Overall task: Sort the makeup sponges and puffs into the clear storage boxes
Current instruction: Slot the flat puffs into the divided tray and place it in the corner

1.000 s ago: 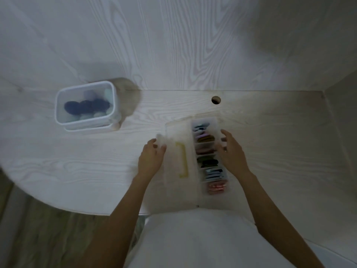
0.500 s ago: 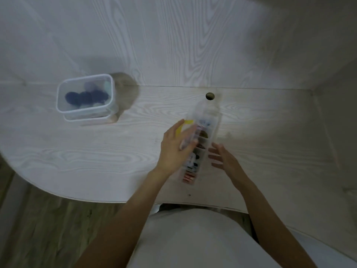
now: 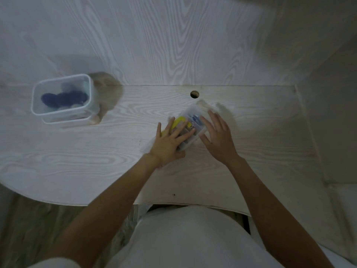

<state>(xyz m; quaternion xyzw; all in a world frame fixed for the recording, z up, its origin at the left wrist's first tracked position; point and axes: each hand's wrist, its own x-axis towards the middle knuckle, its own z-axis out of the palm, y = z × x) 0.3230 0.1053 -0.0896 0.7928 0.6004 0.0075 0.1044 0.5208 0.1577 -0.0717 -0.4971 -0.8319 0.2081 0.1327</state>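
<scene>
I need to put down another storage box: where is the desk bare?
Bare desk lies between the square clear box and the left hand, and right of the right hand. Both hands crowd the long divided box.

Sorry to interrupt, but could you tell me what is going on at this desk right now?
A person is pressing both hands on a long clear compartment box with a yellow handle. The left hand lies flat on its lid and the right hand rests against its side. A square clear box holding dark blue puffs stands apart at the desk's far left.
</scene>
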